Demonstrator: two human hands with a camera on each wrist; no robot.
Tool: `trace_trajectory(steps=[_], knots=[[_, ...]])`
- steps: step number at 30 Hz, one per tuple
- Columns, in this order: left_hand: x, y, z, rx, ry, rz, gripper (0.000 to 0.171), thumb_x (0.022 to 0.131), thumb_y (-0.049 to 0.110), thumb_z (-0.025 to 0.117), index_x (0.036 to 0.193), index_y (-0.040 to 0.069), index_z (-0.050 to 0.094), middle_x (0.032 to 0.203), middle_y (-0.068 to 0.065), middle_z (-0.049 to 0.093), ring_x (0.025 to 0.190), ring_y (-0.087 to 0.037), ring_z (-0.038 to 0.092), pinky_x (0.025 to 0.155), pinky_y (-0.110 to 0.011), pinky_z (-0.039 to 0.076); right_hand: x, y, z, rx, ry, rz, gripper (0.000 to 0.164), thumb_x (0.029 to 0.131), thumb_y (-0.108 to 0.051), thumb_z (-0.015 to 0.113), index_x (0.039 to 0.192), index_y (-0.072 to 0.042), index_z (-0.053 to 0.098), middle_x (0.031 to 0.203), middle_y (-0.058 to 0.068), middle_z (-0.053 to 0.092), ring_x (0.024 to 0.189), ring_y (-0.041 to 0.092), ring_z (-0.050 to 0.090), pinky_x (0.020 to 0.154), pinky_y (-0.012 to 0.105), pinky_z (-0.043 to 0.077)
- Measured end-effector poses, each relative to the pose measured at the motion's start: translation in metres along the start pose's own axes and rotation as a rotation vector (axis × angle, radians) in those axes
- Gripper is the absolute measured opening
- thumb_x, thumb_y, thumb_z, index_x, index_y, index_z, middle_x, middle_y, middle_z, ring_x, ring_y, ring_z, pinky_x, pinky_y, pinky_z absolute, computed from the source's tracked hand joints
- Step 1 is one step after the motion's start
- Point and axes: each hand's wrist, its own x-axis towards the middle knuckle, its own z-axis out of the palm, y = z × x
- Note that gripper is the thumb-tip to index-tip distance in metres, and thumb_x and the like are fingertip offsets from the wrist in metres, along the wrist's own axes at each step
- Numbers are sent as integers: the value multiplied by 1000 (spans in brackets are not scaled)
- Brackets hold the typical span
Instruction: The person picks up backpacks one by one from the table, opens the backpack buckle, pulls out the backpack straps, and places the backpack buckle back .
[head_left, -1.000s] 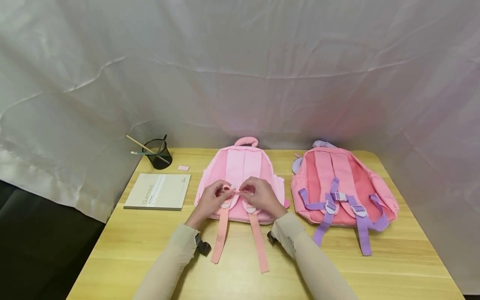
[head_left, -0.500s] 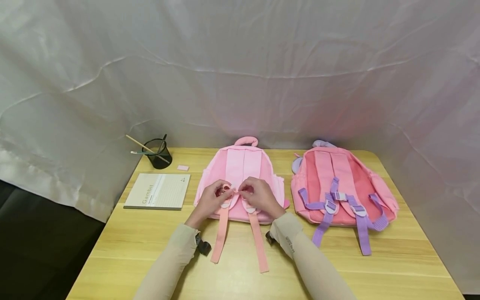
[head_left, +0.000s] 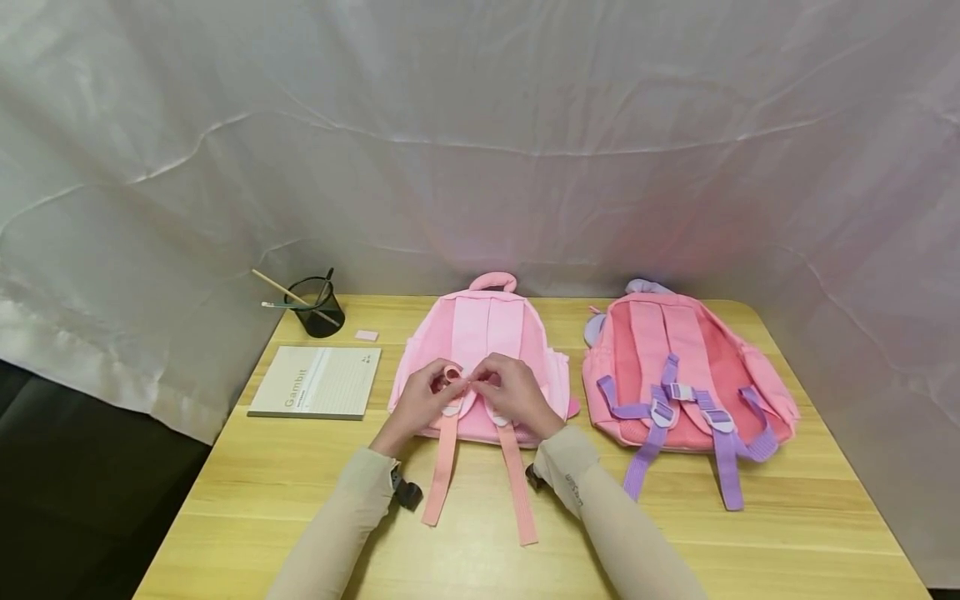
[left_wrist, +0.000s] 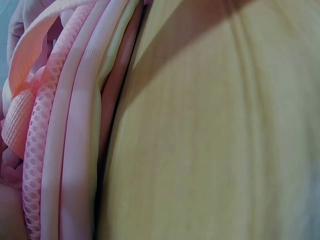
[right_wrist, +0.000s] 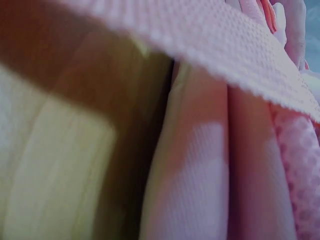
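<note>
A light pink backpack (head_left: 489, 325) lies back side up on the table, shoulder straps facing upward. Over its lower part my left hand (head_left: 423, 398) pinches a peach webbing strap (head_left: 452, 372), which forms a small loop by the fingers. My right hand (head_left: 517, 393) pinches the same webbing from the other side, the two sets of fingertips meeting near the bag's middle. What lies between the fingertips is mostly hidden. Two peach strap tails (head_left: 441, 475) hang toward me onto the table. The left wrist view shows curled webbing (left_wrist: 30, 40) beside the mesh back panel (left_wrist: 41, 120).
To the right lies a second pink backpack (head_left: 720, 333) with purple straps and a white buckle (head_left: 680, 392). A notebook (head_left: 322, 383), a pink eraser (head_left: 367, 336) and a black mesh pen cup (head_left: 322, 321) with pencils stand at left. A grey curtain (head_left: 480, 167) hangs behind the table.
My right hand has shifted slightly left, its fingertips closing in on the left ones. My left hand stays nearly in place; the backpacks have not moved.
</note>
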Motion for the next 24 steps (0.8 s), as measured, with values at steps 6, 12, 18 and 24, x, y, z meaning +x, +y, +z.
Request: trace_trajectory(steps=[6,12,18,24], knots=[[0,0,1,-9,-3,-19,20,97,26,75,109,11,70,85,0,64,76,-14,54,68,-22,43,-1,0,0,6,3,10,6,89,-12,81,91,-16,78,89,-4,71,86,13,66,82,34,54],[0,1,1,-38,-5,-19,18,97,25,74,108,11,70,84,-2,64,74,-12,54,65,-22,44,-3,1,-6,22,-26,39,9,90,-16,82,97,-15,77,93,-4,72,90,14,67,87,36,56],[0,2,0,-46,-6,-12,17,98,25,74,107,11,70,83,-2,63,73,-12,54,64,-21,43,-4,3,-11,39,-51,66,11,90,-19,82,100,-15,77,95,-2,74,93,15,69,91,38,56],[0,2,0,-21,-11,-25,18,98,29,73,107,13,70,84,0,63,75,-13,54,66,-23,44,-4,5,-12,52,-39,82,13,93,-17,79,105,-14,77,101,-2,76,96,15,69,92,38,55]])
